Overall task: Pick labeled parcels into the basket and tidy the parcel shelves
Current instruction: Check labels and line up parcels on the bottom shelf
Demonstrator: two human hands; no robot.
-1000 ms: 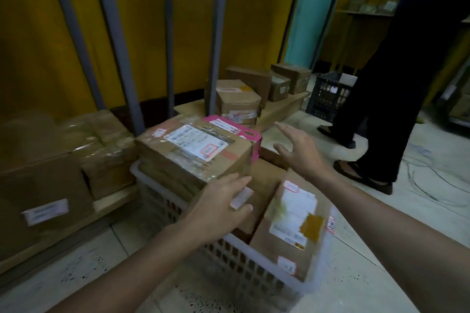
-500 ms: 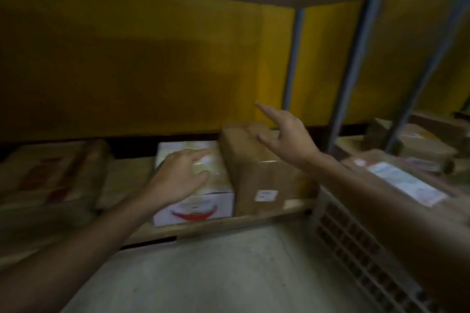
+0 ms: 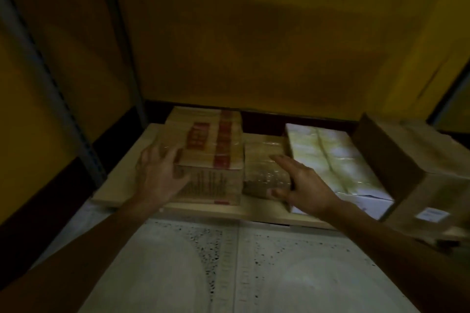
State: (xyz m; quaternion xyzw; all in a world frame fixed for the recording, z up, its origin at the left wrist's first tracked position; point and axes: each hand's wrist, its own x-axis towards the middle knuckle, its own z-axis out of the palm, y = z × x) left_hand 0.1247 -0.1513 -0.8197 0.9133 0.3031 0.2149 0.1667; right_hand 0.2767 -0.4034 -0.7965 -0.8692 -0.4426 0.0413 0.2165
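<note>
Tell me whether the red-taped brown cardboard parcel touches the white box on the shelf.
Apart. The head view shows a small plastic-wrapped brown parcel lying between the red-taped brown cardboard parcel and the white box.

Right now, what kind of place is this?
Probably a parcel storeroom: a red-taped parcel and other boxes sit on a low wooden shelf beside a metal rack post, and the brown box carries a white label.
</note>
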